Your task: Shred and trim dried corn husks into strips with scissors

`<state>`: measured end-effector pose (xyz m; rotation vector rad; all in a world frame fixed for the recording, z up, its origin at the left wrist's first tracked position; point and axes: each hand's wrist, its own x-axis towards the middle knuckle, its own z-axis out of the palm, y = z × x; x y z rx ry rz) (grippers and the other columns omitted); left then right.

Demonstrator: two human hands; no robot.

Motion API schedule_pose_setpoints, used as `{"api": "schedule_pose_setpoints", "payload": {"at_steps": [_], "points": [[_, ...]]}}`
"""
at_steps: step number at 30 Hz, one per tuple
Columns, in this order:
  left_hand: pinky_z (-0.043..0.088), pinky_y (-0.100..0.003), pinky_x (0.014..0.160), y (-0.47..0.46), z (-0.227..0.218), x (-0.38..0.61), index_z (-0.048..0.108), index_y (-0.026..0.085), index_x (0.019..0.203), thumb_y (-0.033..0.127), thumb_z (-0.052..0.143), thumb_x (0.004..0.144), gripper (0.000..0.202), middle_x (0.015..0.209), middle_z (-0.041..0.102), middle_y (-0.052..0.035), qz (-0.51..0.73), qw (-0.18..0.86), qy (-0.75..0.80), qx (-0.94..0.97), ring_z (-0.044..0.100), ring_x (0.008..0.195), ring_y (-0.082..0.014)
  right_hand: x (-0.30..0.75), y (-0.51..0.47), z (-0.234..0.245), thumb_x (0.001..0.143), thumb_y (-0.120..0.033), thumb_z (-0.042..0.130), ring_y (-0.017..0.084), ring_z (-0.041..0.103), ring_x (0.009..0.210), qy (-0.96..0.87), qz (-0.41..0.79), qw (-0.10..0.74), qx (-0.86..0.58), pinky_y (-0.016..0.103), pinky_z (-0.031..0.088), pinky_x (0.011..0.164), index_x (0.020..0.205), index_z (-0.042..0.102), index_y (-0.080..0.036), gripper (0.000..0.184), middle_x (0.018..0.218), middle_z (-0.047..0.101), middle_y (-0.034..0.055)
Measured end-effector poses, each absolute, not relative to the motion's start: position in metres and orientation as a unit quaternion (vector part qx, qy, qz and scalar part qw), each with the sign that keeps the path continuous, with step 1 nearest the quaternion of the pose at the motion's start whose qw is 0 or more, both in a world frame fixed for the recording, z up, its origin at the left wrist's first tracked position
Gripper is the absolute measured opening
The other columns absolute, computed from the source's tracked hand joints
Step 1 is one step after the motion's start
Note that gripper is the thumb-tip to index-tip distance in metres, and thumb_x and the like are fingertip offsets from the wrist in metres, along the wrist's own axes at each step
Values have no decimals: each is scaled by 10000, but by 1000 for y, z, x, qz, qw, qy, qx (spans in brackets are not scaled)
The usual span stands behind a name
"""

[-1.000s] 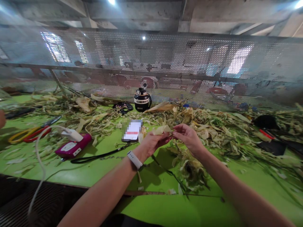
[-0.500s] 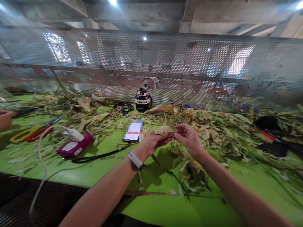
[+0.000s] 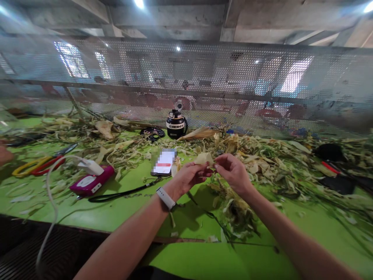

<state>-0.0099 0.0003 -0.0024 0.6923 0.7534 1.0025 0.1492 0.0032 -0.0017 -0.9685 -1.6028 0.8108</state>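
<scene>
My left hand (image 3: 190, 175), with a pale band on its wrist, is closed on a pale yellow corn husk (image 3: 203, 158) between thumb and fingers. The husk looks folded or curled and stands up above the fingertips. At its right end, the fingertips of my right hand (image 3: 233, 171) are pinched together on the edge. Both hands are over the green table (image 3: 201, 217), above a tangle of dried husk and fibre (image 3: 237, 212). Just left of my left hand lies a phone (image 3: 164, 161) with a lit screen.
A black bottle (image 3: 175, 125) stands at the back before a perforated metal screen (image 3: 204, 77). Husk strips (image 3: 262, 155) litter the table. To the left are a magenta power bank (image 3: 90, 182), its white cable (image 3: 48, 190), scissors (image 3: 43, 163) and another person's hand (image 3: 4, 153).
The husk has tipped up and shows more of its face. My left fingers have shifted slightly, while my right hand stays nearly in place. The other person's hand at the far left moved down a little.
</scene>
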Motion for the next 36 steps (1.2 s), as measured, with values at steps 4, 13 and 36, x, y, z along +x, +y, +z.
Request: {"api": "schedule_pose_setpoints", "payload": {"at_steps": [4, 13, 36], "points": [[486, -144, 477, 0, -3, -11, 661, 92, 749, 134, 682, 713, 59, 672, 685, -55, 452, 762, 328, 329, 627, 543, -87, 150, 3, -4, 693, -268, 620, 121, 549, 593, -682, 314, 519, -409, 246, 466, 563, 808, 571, -177, 154, 675, 595, 5], [462, -106, 451, 2, -4, -10, 674, 71, 683, 12, 692, 660, 65, 622, 672, -45, 474, 747, 348, 310, 614, 536, -71, 154, 1, 1, 733, -255, 596, 127, 573, 625, -712, 294, 502, -393, 258, 478, 600, 827, 571, -175, 126, 699, 610, 15], [465, -87, 441, 0, -8, -10, 643, 69, 690, 20, 618, 739, 74, 594, 625, -32, 468, 796, 260, 283, 538, 434, -28, 158, 4, 3, 832, -306, 577, 133, 568, 677, -817, 134, 449, -335, 255, 464, 634, 845, 583, -207, 100, 744, 579, 12]]}}
